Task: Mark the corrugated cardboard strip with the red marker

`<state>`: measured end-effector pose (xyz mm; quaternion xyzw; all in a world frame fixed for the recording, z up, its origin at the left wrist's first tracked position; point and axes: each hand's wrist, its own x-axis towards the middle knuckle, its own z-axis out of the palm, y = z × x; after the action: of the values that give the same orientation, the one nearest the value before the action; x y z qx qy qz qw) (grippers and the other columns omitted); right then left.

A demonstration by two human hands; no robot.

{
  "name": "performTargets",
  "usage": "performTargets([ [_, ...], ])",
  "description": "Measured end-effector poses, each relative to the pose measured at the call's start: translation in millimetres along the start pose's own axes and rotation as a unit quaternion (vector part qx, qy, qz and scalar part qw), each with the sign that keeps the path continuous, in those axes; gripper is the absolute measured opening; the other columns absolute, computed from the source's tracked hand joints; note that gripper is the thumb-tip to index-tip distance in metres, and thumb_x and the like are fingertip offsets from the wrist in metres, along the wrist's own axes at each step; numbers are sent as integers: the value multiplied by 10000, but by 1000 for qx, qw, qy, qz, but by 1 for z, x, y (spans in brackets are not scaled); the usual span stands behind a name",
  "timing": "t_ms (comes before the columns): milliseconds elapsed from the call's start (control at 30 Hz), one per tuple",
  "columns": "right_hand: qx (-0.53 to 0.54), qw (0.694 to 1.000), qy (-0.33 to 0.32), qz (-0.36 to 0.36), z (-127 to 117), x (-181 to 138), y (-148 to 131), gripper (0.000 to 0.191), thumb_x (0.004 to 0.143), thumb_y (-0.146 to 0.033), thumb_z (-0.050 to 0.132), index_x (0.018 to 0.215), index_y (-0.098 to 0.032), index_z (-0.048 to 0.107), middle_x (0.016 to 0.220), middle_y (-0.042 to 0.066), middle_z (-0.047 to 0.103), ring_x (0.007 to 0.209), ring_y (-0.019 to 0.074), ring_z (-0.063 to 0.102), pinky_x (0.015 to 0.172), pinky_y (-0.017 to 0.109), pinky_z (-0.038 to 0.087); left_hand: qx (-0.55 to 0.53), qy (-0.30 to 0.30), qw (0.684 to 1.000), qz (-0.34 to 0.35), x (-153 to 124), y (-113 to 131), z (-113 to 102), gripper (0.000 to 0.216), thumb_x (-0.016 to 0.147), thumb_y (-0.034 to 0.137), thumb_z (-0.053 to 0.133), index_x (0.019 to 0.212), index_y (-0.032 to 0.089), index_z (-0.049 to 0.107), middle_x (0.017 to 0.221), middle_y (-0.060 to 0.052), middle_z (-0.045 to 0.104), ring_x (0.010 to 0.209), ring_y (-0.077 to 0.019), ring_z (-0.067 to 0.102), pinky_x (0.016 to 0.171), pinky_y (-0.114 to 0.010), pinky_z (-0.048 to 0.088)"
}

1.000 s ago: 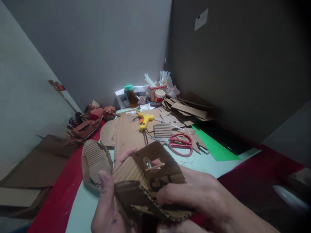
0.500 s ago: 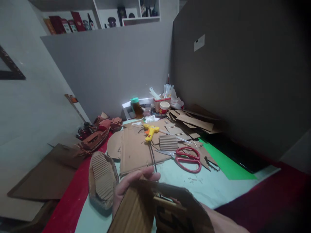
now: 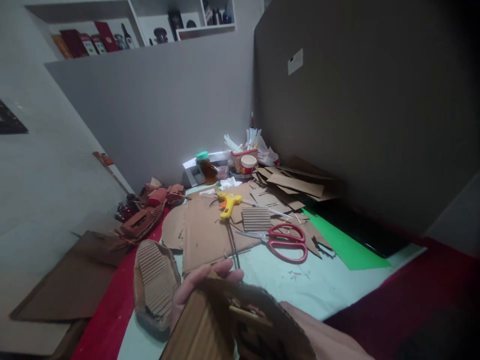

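Observation:
At the bottom of the head view, a folded piece of brown cardboard (image 3: 198,327) with dark printed marks is held close to me. My left hand (image 3: 187,292) is closed around its far left side, fingertips showing over the top edge. My right hand (image 3: 318,325) lies behind the cardboard's right part; its fingers are hidden. A pale wooden stick (image 3: 249,316) shows at an opening in the cardboard. Left of my left hand stands a boat-shaped cardboard piece (image 3: 155,285) with a ribbed surface. Beyond the hands lie a yellow glue gun (image 3: 230,205) and red-handled scissors (image 3: 287,242).
A flat cardboard sheet (image 3: 202,235) and a corrugated square (image 3: 256,218) lie mid-table. Cardboard scraps (image 3: 296,185) are piled at right, by a green sheet (image 3: 337,242). Reddish-brown model boats (image 3: 144,220) stand at left. A jar (image 3: 206,170) and paper cup (image 3: 248,164) are at the back.
The view has shifted slightly. The held cardboard has moved a little left and tilted, and more of my right hand or wrist shows beside it. My left hand keeps its hold.

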<state>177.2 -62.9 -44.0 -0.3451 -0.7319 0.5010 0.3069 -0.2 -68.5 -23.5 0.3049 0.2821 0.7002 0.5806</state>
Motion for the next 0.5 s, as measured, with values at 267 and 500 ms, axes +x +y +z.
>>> performTargets([
  [267, 97, 989, -18, 110, -8, 5, -39, 99, 858, -334, 723, 925, -271, 762, 979, -18, 704, 931, 201, 700, 744, 210, 580, -13, 23, 999, 30, -1, -7, -2, 135, 886, 271, 717, 1003, 303, 776, 968, -2, 825, 894, -259, 790, 880, -443, 639],
  [500, -12, 995, -40, -89, -14, -3, -21, 208, 1026, -400, 599, 1023, -297, 779, 1098, 8, 719, 900, 157, 725, 708, 157, 562, -5, 85, 996, 36, -6, -13, -3, 220, 843, 214, 716, 1039, 302, 765, 964, 32, 819, 907, -213, 777, 864, -319, 627],
])
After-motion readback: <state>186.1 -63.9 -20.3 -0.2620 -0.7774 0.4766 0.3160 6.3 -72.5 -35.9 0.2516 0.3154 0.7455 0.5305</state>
